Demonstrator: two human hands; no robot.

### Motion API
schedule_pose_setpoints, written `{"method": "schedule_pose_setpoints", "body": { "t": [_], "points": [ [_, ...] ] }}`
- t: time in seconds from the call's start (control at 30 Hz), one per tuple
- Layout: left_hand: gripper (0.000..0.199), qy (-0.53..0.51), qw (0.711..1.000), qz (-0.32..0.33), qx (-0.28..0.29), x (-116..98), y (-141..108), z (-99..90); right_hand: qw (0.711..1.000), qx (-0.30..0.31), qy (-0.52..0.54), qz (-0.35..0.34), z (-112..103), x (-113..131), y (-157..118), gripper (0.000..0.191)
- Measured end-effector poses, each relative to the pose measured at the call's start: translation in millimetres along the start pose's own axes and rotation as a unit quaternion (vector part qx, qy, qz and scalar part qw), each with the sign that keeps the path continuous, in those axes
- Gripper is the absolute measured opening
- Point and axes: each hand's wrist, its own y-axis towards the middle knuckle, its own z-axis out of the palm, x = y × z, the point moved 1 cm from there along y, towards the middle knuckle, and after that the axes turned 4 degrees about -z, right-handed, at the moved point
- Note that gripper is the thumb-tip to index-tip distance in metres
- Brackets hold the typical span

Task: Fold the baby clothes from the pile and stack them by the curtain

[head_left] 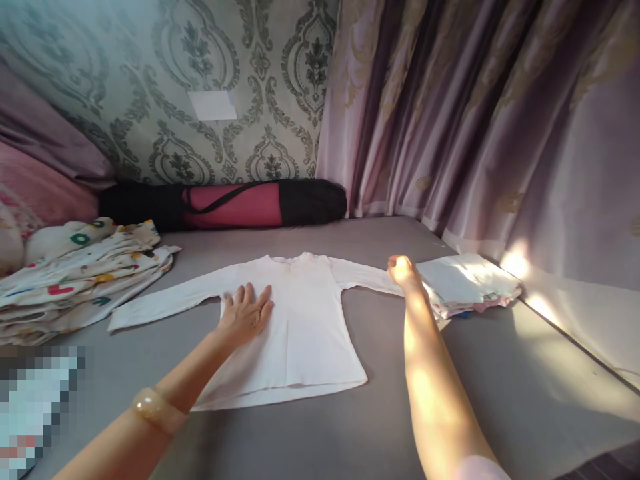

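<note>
A white long-sleeved shirt [305, 333] lies spread flat on the grey sheet, collar away from me and both sleeves stretched out sideways. My left hand [246, 313] rests on the left part of its chest, fingers spread and palm down. A pale bangle circles that wrist. At the end of the right sleeve my right hand [404, 272] is closed, with the fingers curled round the cuff area; the cuff itself is mostly hidden by the hand. Just right of that hand sits a stack of folded clothes [470, 283], white on top.
Patterned clothes [95, 273] lie heaped at the left. A black and pink tube bag [230, 205] rests along the wall at the back. Purple curtains [450, 113] hang at the right, beside the edge of the grey sheet [310, 440]. A pixelated patch covers the lower left corner.
</note>
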Motion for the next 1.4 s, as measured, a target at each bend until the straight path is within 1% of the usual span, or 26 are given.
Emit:
{"method": "schedule_pose_setpoints", "body": {
  "t": [0.07,0.13,0.17,0.23,0.27,0.33,0.4,0.47,0.53,0.6,0.7,0.8,0.87,0.93,0.97,1.0,1.07,1.1,1.13,1.2,1.23,1.33,1.4],
  "points": [
    [0.055,0.006,1.0,0.016,0.024,2.3,7.1,-10.7,0.997,0.01,-0.055,0.047,-8.2,-20.9,-2.6,0.043],
    [0.05,-0.004,0.999,0.02,0.049,1.8,18.7,-20.5,0.992,0.037,-0.102,0.061,-10.5,-34.1,-4.4,0.046],
    [0.047,-0.01,0.998,0.022,0.051,-0.6,25.9,-24.5,0.991,0.048,-0.115,0.057,-10.2,-37.4,-4.5,0.047],
    [0.041,-0.032,0.999,0.035,0.026,-11.1,41.8,-29.8,0.989,0.06,-0.125,0.049,-8.1,-38.7,-3.2,0.048],
    [0.039,-0.053,0.997,0.051,0.008,-19.3,50.2,-30.9,0.989,0.061,-0.127,0.046,-6.9,-37.5,-2.3,0.047],
    [0.035,-0.108,0.988,0.105,-0.025,-40.2,67.0,-30.2,0.988,0.067,-0.133,0.045,-4.6,-33.7,-0.8,0.043],
    [0.035,-0.166,0.971,0.169,-0.046,-63.4,83.4,-27.3,0.987,0.071,-0.134,0.05,-3.4,-30.3,-0.3,0.041],
    [0.039,-0.205,0.953,0.212,-0.065,-84.8,98.5,-24.0,0.987,0.07,-0.131,0.058,-3.7,-28.9,-0.1,0.041],
    [0.044,-0.215,0.947,0.223,-0.083,-101.7,111.3,-20.7,0.988,0.062,-0.127,0.057,-5.9,-30.0,0.7,0.039],
    [0.045,-0.197,0.955,0.2,-0.095,-113.2,120.5,-16.4,0.992,0.048,-0.108,0.038,-10.2,-33.6,2.6,0.035],
    [0.051,-0.155,0.974,0.144,-0.08,-121.7,126.4,-7.7,0.999,0.029,-0.045,-0.006,-18.9,-42.9,6.0,0.026],
    [0.063,-0.124,0.983,0.128,-0.053,-123.9,125.4,-1.5,0.995,-0.006,0.091,-0.037,-26.1,-51.7,7.3,0.02],
    [0.073,-0.112,0.984,0.137,-0.034,-123.6,123.9,-1.4,0.974,-0.03,0.224,-0.026,-28.0,-53.8,6.6,0.02],
    [0.083,-0.114,0.983,0.146,-0.021,-122.9,122.3,-4.0,0.939,-0.039,0.343,0.001,-27.7,-51.7,5.3,0.023],
    [0.087,-0.118,0.982,0.147,-0.031,-122.7,121.4,-6.0,0.92,-0.041,0.391,0.011,-27.3,-49.4,4.7,0.024],
    [0.087,-0.122,0.98,0.148,-0.053,-122.7,120.4,-8.0,0.902,-0.041,0.429,0.018,-26.7,-46.5,4.3,0.026],
    [0.079,-0.137,0.971,0.164,-0.108,-123.9,117.8,-10.7,0.875,-0.038,0.481,0.027,-26.0,-40.8,4.0,0.03],
    [0.072,-0.148,0.964,0.18,-0.127,-125.1,116.4,-10.9,0.868,-0.036,0.494,0.034,-26.0,-38.5,4.1,0.032],
    [0.066,-0.162,0.957,0.2,-0.133,-126.6,115.2,-10.2,0.865,-0.035,0.5,0.041,-26.4,-36.7,4.3,0.033],
    [0.057,-0.193,0.948,0.227,-0.108,-129.3,114.0,-6.9,0.865,-0.032,0.498,0.049,-28.6,-33.8,4.6,0.034],
    [0.057,-0.208,0.947,0.229,-0.088,-130.1,114.2,-5.1,0.867,-0.03,0.496,0.047,-30.5,-32.1,4.5,0.034],
    [0.064,-0.245,0.946,0.211,-0.022,-128.8,118.0,-2.5,0.859,-0.019,0.51,0.027,-37.7,-22.1,2.6,0.033],
    [0.07,-0.264,0.942,0.207,0.026,-124.9,122.2,-3.3,0.841,-0.011,0.541,0.01,-42.0,-9.4,0.0,0.032]
  ]
}}
